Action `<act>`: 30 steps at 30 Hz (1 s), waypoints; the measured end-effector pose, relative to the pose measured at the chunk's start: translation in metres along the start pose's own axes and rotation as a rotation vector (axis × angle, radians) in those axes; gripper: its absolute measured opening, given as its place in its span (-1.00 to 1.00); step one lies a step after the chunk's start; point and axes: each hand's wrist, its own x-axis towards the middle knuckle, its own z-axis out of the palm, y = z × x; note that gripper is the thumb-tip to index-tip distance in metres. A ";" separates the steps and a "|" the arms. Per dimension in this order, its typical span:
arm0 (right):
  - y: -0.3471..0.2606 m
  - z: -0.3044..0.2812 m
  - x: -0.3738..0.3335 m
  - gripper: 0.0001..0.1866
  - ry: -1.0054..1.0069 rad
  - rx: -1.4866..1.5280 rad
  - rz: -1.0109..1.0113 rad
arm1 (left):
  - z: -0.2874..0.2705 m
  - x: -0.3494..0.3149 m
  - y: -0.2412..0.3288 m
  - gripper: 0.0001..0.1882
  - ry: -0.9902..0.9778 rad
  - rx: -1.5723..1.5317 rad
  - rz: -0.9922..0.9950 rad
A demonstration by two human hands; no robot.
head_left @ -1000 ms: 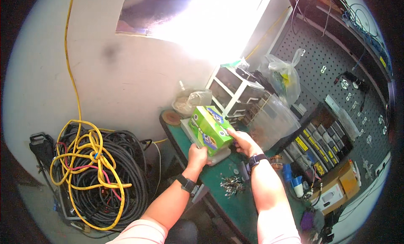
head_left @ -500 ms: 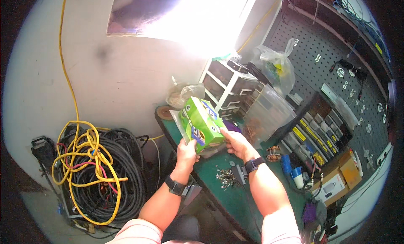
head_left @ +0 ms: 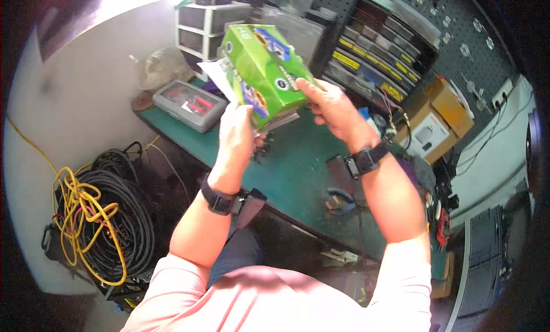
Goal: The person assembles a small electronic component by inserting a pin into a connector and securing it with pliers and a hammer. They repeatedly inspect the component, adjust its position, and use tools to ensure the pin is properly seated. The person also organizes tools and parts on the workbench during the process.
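Head view: left hand (head_left: 236, 131) and right hand (head_left: 335, 109) both grip a green rectangular cardboard box (head_left: 259, 73), its blue printed panels (head_left: 274, 43) and round emblems (head_left: 282, 84) too blurred to read, tilted above the green-topped table (head_left: 292, 174). Yellow labels (head_left: 346, 59) mark the dark plastic drawer rack (head_left: 375, 43) behind; grey plastic case (head_left: 189, 105) sits left.

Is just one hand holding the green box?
No, the left hand and the right hand both grip the green box.
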 end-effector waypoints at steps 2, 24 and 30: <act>0.011 -0.032 -0.022 -0.56 0.069 0.001 0.034 | 0.034 -0.007 -0.015 -0.66 -0.048 0.000 -0.071; 0.171 -0.123 -0.066 -0.36 0.188 -0.045 0.443 | 0.112 -0.008 -0.139 -0.54 -0.442 0.280 -0.649; 0.186 -0.131 -0.043 -0.46 0.532 -0.795 -0.132 | 0.046 -0.006 -0.066 -0.40 -0.455 0.737 -0.036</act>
